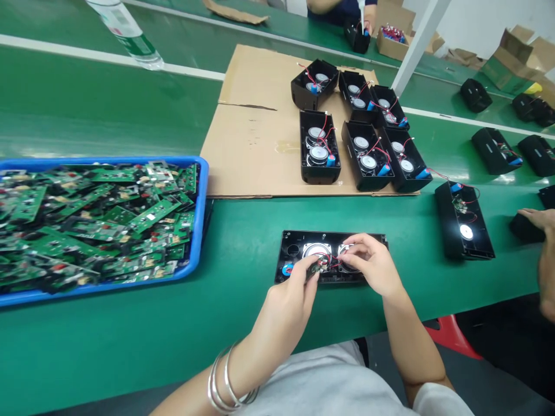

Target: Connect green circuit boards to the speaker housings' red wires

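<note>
A black speaker housing (299, 238) lies lengthwise before me on the green table, with two round speakers and a blue cylindrical cell (287, 269) inside. Over it, my left hand (291, 289) pinches a small green circuit board (321, 264) between thumb and fingers. My right hand (373, 263) is closed at the fingertips on a thin red wire (335, 260) beside the board. The wire's end is too small to make out. Part of the right speaker (347, 254) is hidden by my right hand.
At left stands a blue tray (200, 231) heaped with circuit boards. Several open speaker housings (319, 173) sit on cardboard (255, 138) ahead. Another housing (463, 222) is at right, near a co-worker's hand (544, 222). A bottle (130, 37) stands far left; another person works across the table.
</note>
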A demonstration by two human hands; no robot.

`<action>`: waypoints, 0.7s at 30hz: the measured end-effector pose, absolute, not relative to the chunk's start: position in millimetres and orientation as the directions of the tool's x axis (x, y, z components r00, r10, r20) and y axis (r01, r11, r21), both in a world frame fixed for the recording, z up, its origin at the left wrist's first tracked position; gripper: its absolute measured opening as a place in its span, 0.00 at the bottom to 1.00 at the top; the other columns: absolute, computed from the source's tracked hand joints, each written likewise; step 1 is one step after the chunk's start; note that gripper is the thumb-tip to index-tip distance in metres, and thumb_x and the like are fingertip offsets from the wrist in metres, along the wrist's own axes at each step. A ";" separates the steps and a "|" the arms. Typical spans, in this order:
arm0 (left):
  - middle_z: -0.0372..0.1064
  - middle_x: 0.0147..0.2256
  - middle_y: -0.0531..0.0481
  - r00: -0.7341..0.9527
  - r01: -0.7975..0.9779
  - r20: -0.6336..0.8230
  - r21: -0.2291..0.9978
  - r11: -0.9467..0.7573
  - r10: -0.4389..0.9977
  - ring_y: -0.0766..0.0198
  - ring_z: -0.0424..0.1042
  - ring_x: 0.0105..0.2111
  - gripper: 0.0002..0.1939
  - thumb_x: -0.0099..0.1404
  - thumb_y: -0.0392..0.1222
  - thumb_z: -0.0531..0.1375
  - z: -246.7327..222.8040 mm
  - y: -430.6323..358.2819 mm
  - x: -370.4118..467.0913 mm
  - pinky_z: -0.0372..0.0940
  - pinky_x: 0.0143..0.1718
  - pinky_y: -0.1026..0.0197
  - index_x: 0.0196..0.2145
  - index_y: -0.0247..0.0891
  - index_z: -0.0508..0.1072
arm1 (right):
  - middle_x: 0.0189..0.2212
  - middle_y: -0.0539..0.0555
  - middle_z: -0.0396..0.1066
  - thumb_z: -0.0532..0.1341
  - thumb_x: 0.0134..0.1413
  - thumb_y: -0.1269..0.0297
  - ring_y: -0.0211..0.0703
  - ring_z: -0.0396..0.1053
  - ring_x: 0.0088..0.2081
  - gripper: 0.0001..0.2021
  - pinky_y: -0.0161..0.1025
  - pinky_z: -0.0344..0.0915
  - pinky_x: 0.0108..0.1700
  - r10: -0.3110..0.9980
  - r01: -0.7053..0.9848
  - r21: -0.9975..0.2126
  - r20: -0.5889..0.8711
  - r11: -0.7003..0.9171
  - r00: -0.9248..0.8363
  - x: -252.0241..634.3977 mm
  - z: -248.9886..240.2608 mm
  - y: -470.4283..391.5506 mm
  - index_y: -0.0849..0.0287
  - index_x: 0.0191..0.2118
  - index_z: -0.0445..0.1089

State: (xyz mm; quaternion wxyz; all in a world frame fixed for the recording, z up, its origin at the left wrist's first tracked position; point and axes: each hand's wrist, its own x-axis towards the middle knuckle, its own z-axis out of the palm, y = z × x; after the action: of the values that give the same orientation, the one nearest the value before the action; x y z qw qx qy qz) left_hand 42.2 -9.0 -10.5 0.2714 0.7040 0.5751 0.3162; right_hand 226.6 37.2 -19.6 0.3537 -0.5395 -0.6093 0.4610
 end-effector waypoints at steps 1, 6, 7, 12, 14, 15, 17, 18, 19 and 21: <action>0.78 0.27 0.48 0.128 0.629 0.133 0.755 -0.185 0.983 0.59 0.78 0.23 0.13 0.69 0.41 0.48 -10.4 -8.0 42.7 0.69 0.21 0.65 0.47 0.37 0.65 | 0.26 0.50 0.73 0.62 0.52 0.66 0.39 0.70 0.29 0.04 0.36 0.67 0.32 0.985 0.381 -0.923 -0.016 0.053 -0.174 224.7 -18.3 37.2 0.58 0.35 0.73; 0.78 0.30 0.47 0.087 0.583 0.113 0.800 -0.143 0.990 0.58 0.79 0.29 0.14 0.68 0.42 0.50 -8.4 -1.0 42.1 0.71 0.27 0.64 0.48 0.37 0.65 | 0.27 0.53 0.72 0.57 0.59 0.70 0.40 0.64 0.32 0.08 0.37 0.64 0.35 0.851 0.570 -0.648 0.266 0.506 -0.453 218.7 -11.7 38.3 0.60 0.32 0.74; 0.79 0.31 0.47 0.085 0.582 0.101 0.802 -0.132 0.991 0.57 0.79 0.29 0.14 0.68 0.42 0.50 -7.9 0.7 41.3 0.71 0.27 0.64 0.49 0.37 0.65 | 0.27 0.53 0.71 0.57 0.60 0.69 0.40 0.63 0.31 0.09 0.37 0.63 0.34 0.824 0.579 -0.599 0.295 0.553 -0.483 217.9 -12.3 38.2 0.61 0.32 0.73; 0.79 0.31 0.47 0.131 0.540 0.019 0.837 -0.087 0.991 0.56 0.79 0.30 0.16 0.66 0.42 0.51 -5.9 6.6 37.8 0.71 0.26 0.63 0.50 0.37 0.67 | 0.26 0.54 0.69 0.54 0.62 0.69 0.40 0.59 0.29 0.12 0.36 0.61 0.31 0.754 0.624 -0.424 0.378 0.656 -0.537 212.9 -18.4 36.2 0.62 0.31 0.72; 0.78 0.31 0.48 0.133 0.509 -0.009 0.858 -0.060 0.991 0.56 0.79 0.29 0.16 0.66 0.42 0.51 -5.3 7.7 37.1 0.72 0.26 0.62 0.50 0.36 0.67 | 0.25 0.54 0.69 0.53 0.63 0.70 0.40 0.57 0.28 0.13 0.36 0.59 0.30 0.729 0.631 -0.367 0.378 0.684 -0.570 211.5 -18.5 35.6 0.62 0.30 0.72; 0.78 0.30 0.49 0.127 0.488 -0.023 0.872 -0.042 0.992 0.56 0.79 0.28 0.16 0.65 0.42 0.52 -5.1 8.3 37.0 0.72 0.27 0.61 0.49 0.37 0.68 | 0.25 0.53 0.68 0.53 0.63 0.70 0.39 0.57 0.28 0.13 0.36 0.59 0.30 0.716 0.631 -0.340 0.383 0.697 -0.584 211.0 -18.2 35.4 0.62 0.29 0.72; 0.77 0.28 0.51 0.116 0.413 -0.056 0.911 0.003 0.992 0.58 0.78 0.27 0.16 0.64 0.43 0.53 -4.8 9.8 36.8 0.74 0.30 0.61 0.49 0.38 0.68 | 0.24 0.53 0.68 0.53 0.63 0.71 0.39 0.56 0.27 0.13 0.36 0.57 0.29 0.685 0.627 -0.288 0.413 0.724 -0.600 210.7 -17.5 35.0 0.62 0.29 0.71; 0.77 0.28 0.52 0.118 0.358 -0.076 0.933 0.029 0.990 0.59 0.78 0.27 0.17 0.64 0.43 0.53 -4.5 10.8 36.7 0.74 0.31 0.61 0.49 0.38 0.68 | 0.23 0.53 0.68 0.53 0.63 0.72 0.39 0.56 0.26 0.13 0.36 0.57 0.28 0.666 0.621 -0.265 0.435 0.738 -0.606 210.7 -17.5 34.8 0.62 0.29 0.71; 0.77 0.28 0.53 0.124 0.298 -0.096 0.953 0.055 0.988 0.60 0.78 0.27 0.17 0.63 0.43 0.54 -4.3 12.0 36.5 0.75 0.32 0.61 0.48 0.38 0.69 | 0.23 0.53 0.68 0.53 0.63 0.73 0.39 0.57 0.26 0.13 0.36 0.57 0.28 0.647 0.613 -0.244 0.455 0.752 -0.612 210.8 -17.6 34.6 0.62 0.29 0.71; 0.78 0.30 0.53 0.152 0.197 -0.122 0.976 0.091 0.981 0.62 0.78 0.29 0.17 0.63 0.43 0.54 -3.3 14.3 35.1 0.75 0.34 0.63 0.48 0.37 0.69 | 0.24 0.53 0.69 0.53 0.62 0.74 0.39 0.59 0.27 0.12 0.36 0.58 0.29 0.619 0.595 -0.224 0.480 0.772 -0.622 211.2 -18.1 33.7 0.62 0.29 0.71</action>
State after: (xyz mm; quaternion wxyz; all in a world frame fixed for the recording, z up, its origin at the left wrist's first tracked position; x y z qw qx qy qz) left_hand 35.1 14.3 -3.3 0.5154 0.5569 0.5288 0.3802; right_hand 211.2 33.7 -18.1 0.2747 -0.3370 -0.9003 0.0216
